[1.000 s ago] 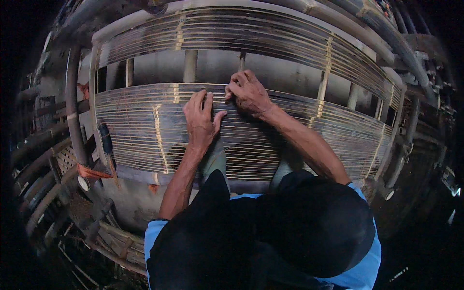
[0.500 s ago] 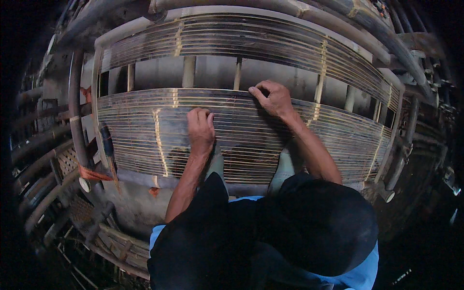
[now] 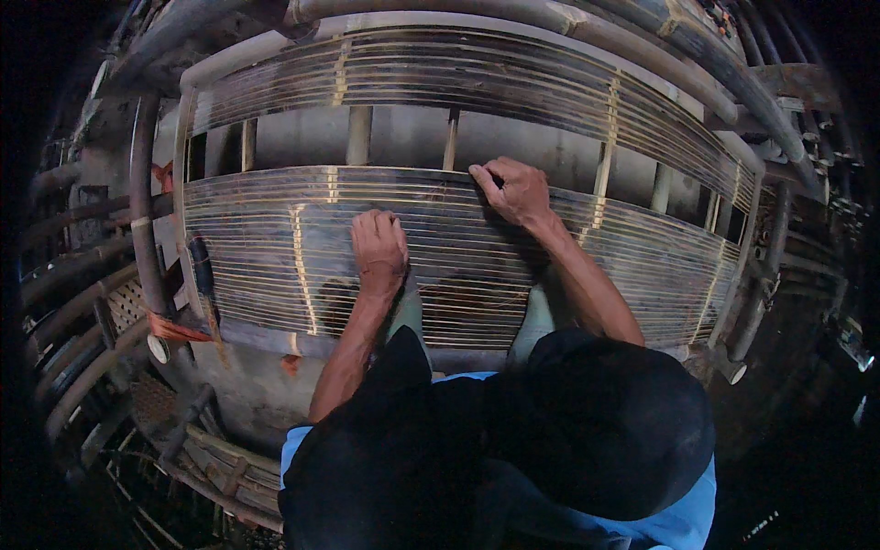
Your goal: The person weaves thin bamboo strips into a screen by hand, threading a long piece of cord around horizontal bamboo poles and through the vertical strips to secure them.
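Note:
In front of me lies a long panel of thin, pale parallel slats [image 3: 240, 215], set in a pole frame and crossed by short light bindings [image 3: 302, 257]. My left hand [image 3: 379, 244] rests on the slats left of the middle. Its fingers are curled, and whatever they hold is hidden. My right hand [image 3: 515, 191] is at the far edge of this panel, thumb and index finger pinched together near the topmost slat. What sits in that pinch is too small to make out. Beyond a gap, a second band of slats [image 3: 477, 69] runs along the frame's far side.
Upright posts [image 3: 358, 136] show in the gap between the slat bands. Left of the panel hangs a dark-handled tool [image 3: 202, 266], near an orange wrapping [image 3: 179, 330] on a pole. Thick poles [image 3: 605, 32] bound the far side, and stacked poles [image 3: 69, 275] crowd the left.
My left hand has turned slightly, its knuckles now facing up more, and shifted a little left and nearer. The right hand has moved barely, its fingers curling more. The slats stay in place.

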Motion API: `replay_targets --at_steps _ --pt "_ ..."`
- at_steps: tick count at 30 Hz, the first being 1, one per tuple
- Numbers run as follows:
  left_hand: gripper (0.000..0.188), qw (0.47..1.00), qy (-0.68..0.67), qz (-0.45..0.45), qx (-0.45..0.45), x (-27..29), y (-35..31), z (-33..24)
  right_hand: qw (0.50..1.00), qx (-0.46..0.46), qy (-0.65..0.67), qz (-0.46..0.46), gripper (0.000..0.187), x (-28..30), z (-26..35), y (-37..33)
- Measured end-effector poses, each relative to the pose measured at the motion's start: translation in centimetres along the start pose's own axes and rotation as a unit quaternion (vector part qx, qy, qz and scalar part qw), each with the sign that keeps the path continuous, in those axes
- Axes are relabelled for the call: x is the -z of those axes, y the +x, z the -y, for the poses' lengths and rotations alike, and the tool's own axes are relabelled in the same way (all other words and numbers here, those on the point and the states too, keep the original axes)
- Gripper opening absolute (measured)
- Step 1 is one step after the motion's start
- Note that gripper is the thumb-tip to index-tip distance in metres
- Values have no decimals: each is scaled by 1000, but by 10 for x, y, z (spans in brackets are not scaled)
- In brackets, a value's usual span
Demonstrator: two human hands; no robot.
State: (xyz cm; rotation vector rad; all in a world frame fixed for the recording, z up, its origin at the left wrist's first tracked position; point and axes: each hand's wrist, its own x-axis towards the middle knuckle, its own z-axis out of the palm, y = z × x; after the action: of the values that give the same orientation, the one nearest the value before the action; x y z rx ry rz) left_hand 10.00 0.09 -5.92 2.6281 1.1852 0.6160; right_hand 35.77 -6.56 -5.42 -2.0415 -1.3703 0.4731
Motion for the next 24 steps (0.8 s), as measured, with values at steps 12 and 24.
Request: replay_targets --at_steps 12,24 --pt "13 997 58 48 17 10 -3 -8 1000 -2 -16 5 35 2 3 -1" --pt "19 991 -110 -59 39 8 -9 1 999 15 -35 -4 38 -2 0 -1"
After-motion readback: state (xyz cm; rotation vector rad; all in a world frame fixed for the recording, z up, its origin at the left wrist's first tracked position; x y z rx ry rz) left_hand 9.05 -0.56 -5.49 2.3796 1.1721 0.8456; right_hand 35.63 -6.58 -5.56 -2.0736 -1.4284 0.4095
